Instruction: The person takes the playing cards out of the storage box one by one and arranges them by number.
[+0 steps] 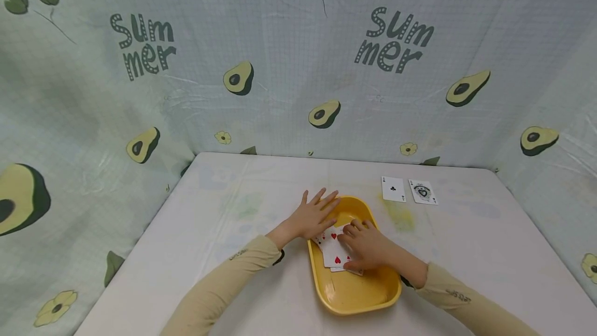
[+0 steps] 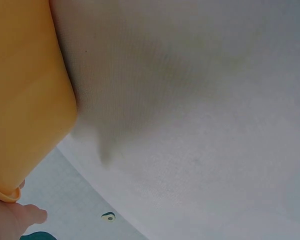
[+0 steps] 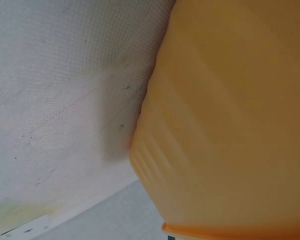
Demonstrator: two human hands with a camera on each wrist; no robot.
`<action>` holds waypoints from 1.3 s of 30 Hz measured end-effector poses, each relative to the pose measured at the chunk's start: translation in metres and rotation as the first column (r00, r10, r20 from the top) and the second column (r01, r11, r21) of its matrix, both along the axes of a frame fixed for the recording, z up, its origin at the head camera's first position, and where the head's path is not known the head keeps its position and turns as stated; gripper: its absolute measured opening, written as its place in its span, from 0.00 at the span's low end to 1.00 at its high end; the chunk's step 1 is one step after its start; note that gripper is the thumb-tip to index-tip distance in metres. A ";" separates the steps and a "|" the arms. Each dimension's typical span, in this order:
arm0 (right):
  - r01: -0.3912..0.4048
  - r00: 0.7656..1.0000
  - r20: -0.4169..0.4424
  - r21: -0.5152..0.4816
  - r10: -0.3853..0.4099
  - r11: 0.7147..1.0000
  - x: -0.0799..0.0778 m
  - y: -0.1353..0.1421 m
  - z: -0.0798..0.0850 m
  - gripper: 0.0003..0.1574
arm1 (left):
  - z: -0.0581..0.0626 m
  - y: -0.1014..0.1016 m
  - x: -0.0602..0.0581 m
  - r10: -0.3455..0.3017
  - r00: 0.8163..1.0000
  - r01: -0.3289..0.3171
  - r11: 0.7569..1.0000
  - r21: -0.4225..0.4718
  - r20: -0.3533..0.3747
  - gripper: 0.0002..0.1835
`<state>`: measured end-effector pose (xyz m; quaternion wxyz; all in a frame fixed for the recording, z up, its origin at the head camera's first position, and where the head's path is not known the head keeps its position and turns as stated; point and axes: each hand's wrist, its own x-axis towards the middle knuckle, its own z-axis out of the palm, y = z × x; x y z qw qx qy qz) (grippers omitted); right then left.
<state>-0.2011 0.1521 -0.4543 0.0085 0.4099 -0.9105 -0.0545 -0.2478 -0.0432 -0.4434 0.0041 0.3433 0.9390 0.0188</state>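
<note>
A yellow plastic basin stands on the table with several loose playing cards in it. The top face showing has red hearts. Across the basin's left rim lies my left hand, fingers spread and straight. In the left wrist view, part of the left hand shows at the rim, lower left. My right hand reaches in over the right side, and its relaxed, slightly bent fingers touch the cards. The right hand is out of sight in the right wrist view, where the basin's outer wall fills the right side.
Two cards lie face up on the table beyond the basin, to the right: an ace of clubs and a card with a large black ornate emblem. A pale cloth printed with avocados hangs behind and along the sides of the white table.
</note>
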 end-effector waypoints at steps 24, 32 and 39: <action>-0.051 0.997 -0.056 -0.098 0.046 0.994 0.017 0.013 0.021 0.33 | -0.003 -0.001 -0.002 -0.001 1.000 0.001 1.000 -0.008 -0.010 0.29; -0.048 0.992 -0.120 -0.077 0.038 0.996 0.019 0.022 0.024 0.34 | -0.003 -0.001 -0.003 0.002 1.000 -0.002 1.000 -0.001 0.002 0.30; -0.020 0.994 -0.112 -0.088 0.010 0.996 0.025 0.027 0.035 0.33 | -0.003 -0.002 -0.004 -0.009 1.000 0.009 1.000 0.012 -0.007 0.30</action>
